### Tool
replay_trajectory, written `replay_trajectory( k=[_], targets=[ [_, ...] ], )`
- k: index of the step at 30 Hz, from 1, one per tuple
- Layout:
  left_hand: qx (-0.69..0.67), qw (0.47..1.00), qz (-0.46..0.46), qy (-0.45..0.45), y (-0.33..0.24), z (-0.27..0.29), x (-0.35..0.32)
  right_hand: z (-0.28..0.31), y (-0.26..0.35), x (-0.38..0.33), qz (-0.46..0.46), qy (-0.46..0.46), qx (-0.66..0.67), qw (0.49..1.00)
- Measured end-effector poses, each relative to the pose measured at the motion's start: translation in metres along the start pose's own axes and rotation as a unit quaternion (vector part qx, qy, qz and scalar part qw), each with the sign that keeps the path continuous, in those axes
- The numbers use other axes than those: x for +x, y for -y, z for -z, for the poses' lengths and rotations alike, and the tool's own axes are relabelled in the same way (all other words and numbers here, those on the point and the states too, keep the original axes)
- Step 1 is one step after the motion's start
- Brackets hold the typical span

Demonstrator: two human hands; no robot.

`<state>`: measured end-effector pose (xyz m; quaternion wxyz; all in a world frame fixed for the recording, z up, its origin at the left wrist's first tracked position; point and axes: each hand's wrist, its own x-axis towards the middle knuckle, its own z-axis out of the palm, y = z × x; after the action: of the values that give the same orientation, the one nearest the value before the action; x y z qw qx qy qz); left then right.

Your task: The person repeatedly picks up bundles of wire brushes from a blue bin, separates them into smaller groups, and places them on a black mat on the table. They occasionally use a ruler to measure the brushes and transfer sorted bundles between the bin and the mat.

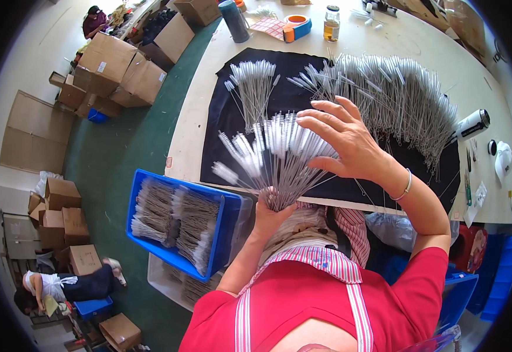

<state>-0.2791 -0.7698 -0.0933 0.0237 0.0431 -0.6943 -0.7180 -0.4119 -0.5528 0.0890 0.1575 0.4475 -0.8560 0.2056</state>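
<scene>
My left hand [270, 216] is closed round the wire handles of a thick bunch of thin tube brushes [279, 152], whose white bristle heads fan out away from me. Beside the heads, on their right, my right hand [341, 138] is raised with fingers spread, holding nothing; whether its fingertips touch the bristles I cannot tell. A smaller bundle of brushes [253, 82] lies on the black cloth [223, 126] beyond the held bunch. To the right a long heap of the same brushes [396, 100] covers much of the cloth.
A blue bin [206, 258] full of bundled brushes stands left of the table. On the table are a dark cylinder [233, 22], an orange tape dispenser [297, 29], a glass jar [331, 24] and a black-and-white can [473, 124]. Cardboard boxes [108, 63] and two people are farther left.
</scene>
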Motion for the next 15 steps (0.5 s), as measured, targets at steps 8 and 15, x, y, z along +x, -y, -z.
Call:
replay_trajectory(
  k=[8,15],
  targets=[
    [0.005,1.0,-0.009,-0.006,-0.007,-0.008,0.004,0.01,0.016,-0.006,-0.041,-0.097,-0.025,0.994],
    [-0.096,0.992,0.085,-0.005,-0.017,-0.012,0.011,-0.06,0.026,-0.085,-0.242,-0.553,0.328,0.727]
  ],
)
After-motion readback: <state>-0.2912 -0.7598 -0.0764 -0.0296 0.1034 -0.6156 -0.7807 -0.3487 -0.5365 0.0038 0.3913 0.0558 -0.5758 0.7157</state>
